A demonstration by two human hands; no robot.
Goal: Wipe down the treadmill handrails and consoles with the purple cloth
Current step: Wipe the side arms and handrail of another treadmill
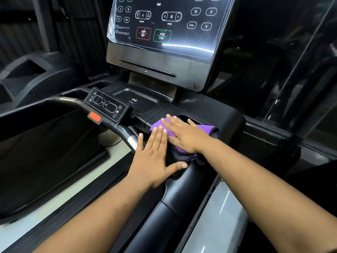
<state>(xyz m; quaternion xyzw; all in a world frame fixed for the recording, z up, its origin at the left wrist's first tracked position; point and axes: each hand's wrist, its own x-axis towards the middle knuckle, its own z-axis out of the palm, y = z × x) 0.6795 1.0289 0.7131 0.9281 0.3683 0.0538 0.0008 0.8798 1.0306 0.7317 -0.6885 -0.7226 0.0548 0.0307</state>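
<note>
The purple cloth (206, 129) lies spread on the right side of the black treadmill deck, beside a cup-holder recess (193, 119). My right hand (184, 136) presses flat on the cloth with straight fingers. My left hand (155, 157) lies flat beside it on the right handrail (184, 190), fingertips touching the cloth's near edge, thumb spread out. The main console screen (164, 24), under plastic film, stands above. A small control panel (106, 105) with a red stop tab (94, 117) sits on the curved front handlebar (125, 133).
A shallow phone tray (138, 101) lies in the deck's middle. The treadmill belt (47, 157) is dark at the lower left. A second treadmill's housing (36, 73) stands to the left. Glass panels (300, 70) rise at the right. A grey side rail (218, 212) runs below.
</note>
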